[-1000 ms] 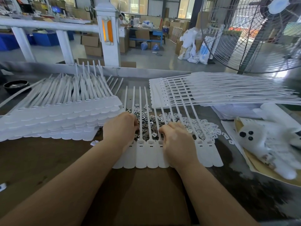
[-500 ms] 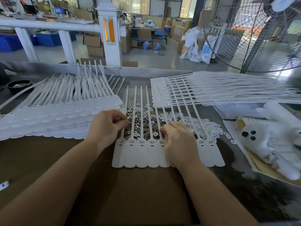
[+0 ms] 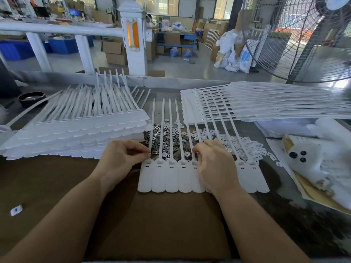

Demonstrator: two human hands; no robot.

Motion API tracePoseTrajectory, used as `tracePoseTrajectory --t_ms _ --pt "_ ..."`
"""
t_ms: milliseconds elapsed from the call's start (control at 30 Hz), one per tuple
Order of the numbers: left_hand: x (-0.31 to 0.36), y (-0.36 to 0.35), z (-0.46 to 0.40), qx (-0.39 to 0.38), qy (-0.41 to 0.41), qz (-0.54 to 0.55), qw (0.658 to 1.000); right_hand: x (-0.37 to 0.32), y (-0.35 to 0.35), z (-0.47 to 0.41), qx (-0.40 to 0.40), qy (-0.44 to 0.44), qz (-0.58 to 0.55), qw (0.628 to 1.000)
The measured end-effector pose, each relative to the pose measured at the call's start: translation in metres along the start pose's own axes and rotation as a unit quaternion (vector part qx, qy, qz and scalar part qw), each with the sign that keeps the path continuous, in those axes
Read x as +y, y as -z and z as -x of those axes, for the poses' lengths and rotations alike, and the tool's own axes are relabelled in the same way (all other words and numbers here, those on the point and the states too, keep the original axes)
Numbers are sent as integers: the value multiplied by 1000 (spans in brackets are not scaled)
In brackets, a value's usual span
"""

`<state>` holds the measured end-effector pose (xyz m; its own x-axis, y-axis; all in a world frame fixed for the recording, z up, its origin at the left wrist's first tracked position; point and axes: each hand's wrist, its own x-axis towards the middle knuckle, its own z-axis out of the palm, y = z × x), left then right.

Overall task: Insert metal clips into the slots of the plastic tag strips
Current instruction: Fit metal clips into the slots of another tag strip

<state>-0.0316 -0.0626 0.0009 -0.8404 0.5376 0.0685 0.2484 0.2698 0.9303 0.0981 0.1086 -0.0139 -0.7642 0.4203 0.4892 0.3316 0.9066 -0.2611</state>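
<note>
The left hand (image 3: 121, 158) has drawn back from the heap of metal clips (image 3: 167, 138), fingertips now pinched, likely on one clip, at the leftmost slot of the tag strip (image 3: 171, 177). Beside it, the right hand (image 3: 214, 164) presses curled fingers on smooth white plastic.

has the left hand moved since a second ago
Yes. The left hand has pulled back leftward, off the metal clips, and now pinches at the leftmost slot of the tag strip, which stayed put.
</note>
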Motion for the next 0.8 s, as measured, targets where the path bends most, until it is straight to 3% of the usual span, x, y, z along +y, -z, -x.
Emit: tracePoseTrajectory --t_ms 300,800 --pt "-1 6 2 -3 -15 8 1000 -1 0 1 8 -1 -12 1000" --pt "2 13 3 -40 -91 -110 989 1 -3 1 19 -5 3 1000"
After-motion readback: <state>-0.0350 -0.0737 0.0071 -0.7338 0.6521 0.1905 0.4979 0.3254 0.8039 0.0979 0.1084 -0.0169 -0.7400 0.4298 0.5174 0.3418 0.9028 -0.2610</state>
